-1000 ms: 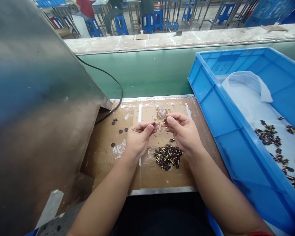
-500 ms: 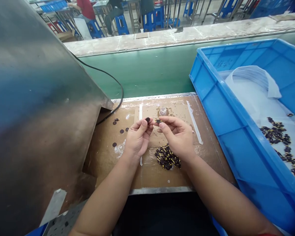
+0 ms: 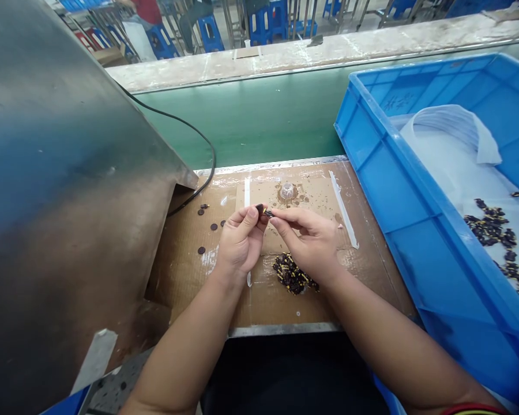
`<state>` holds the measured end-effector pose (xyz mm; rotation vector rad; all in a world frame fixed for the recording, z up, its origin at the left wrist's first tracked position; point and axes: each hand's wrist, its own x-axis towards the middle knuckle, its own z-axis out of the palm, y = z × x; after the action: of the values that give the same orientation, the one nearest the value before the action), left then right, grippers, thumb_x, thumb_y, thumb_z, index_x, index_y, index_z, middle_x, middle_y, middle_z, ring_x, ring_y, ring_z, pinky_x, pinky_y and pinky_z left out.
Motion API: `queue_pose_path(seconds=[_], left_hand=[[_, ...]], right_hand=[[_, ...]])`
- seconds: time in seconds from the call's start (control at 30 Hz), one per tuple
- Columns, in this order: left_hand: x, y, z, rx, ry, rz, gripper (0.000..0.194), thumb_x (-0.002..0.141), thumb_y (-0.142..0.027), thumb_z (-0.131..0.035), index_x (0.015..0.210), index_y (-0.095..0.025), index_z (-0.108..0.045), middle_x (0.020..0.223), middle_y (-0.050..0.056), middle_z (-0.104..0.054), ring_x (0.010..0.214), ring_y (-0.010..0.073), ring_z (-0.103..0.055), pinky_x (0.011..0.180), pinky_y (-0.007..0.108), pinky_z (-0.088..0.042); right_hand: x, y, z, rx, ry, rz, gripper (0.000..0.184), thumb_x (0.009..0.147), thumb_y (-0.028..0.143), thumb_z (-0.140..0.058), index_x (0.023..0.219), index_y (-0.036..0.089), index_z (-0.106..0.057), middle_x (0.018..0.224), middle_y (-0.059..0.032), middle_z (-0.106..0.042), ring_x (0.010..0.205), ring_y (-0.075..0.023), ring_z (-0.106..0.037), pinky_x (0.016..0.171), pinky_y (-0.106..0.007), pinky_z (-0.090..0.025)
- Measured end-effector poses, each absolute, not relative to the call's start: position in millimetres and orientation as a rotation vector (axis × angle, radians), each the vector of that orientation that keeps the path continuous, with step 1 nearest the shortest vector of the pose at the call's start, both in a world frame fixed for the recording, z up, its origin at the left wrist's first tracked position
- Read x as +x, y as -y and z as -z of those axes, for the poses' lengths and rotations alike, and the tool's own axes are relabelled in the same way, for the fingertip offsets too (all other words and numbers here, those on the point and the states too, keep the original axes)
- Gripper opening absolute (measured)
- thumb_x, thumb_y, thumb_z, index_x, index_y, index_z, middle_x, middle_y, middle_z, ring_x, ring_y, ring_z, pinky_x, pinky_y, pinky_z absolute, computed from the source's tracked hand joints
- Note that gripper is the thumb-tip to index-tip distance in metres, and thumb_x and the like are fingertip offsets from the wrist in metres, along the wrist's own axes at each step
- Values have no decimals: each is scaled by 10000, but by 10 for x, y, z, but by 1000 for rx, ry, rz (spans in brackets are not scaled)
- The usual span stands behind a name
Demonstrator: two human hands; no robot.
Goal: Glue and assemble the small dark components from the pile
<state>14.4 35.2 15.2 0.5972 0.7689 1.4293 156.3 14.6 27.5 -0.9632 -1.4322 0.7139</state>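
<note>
Above the middle of the counter, your left hand and right hand come together fingertip to fingertip. Your left hand is drawn nearly closed, thumb against forefinger, pinching a small dark disc that stands tilted on edge. Your right hand has its thumb and fingertips closed on a little black-and-yellow part, the other fingers loosely curled. The yellow end of the part points at the disc; you cannot tell from this view whether they touch.

Just below your right hand, and partly hidden by it, a pile of similar black-and-yellow pieces lies on the cardboard that covers the counter. Beyond your fingers stands a small clear cup, with stains and specks around it. White tape runs along the cardboard on either side of the cup. To the left of your left hand lie several loose discs, the farthest with a small piece beside it.

Farther left, a big metal housing slopes over the counter, and a black cable curves down beside it. On your right sits a blue crate, lined with a white sheet that carries more dark-and-yellow pieces. Past a green panel and a worn ledge, you face blue stools and seated people.
</note>
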Motion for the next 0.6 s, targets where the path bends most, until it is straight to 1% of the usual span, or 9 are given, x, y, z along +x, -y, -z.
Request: queue_pose_path(seconds=[0.1, 0.27, 0.37, 0.6], left_hand=[[139, -345, -148, 603, -771, -1427, 234, 659, -338, -940, 785, -242, -769, 915, 11, -743, 835, 102, -666, 865, 232, -561], [125, -337, -114, 685, -782, -1417, 178, 738, -357, -884, 826, -260, -764, 969, 15, -736, 900, 127, -672, 949, 295, -554], [129, -334, -119, 689, -800, -1418, 191, 725, -366, -888, 817, -258, -760, 972, 19, -734, 904, 138, -674, 955, 315, -558], [146, -338, -155, 677, -765, -1417, 196, 700, -348, -913, 794, -255, -769, 946, 8, -741, 881, 118, -674, 914, 264, -564]], right_hand=[[1566, -153, -272, -957, 1445, -716, 207, 900, 215, -726, 1074, 311, -782, 1030, -2, -795, 917, -178, -746, 859, -380, -630], [1578, -160, -283, -966, 1452, -721, 207, 907, 228, -716, 1082, 316, -784, 1046, -4, -795, 939, -189, -745, 876, -397, -630], [1582, -159, -287, -968, 1456, -720, 212, 909, 229, -714, 1087, 320, -783, 1047, 0, -794, 936, -188, -745, 874, -398, -630], [1587, -157, -300, -970, 1465, -710, 215, 910, 211, -715, 1087, 314, -781, 1058, -3, -794, 956, -187, -745, 885, -391, -622]])
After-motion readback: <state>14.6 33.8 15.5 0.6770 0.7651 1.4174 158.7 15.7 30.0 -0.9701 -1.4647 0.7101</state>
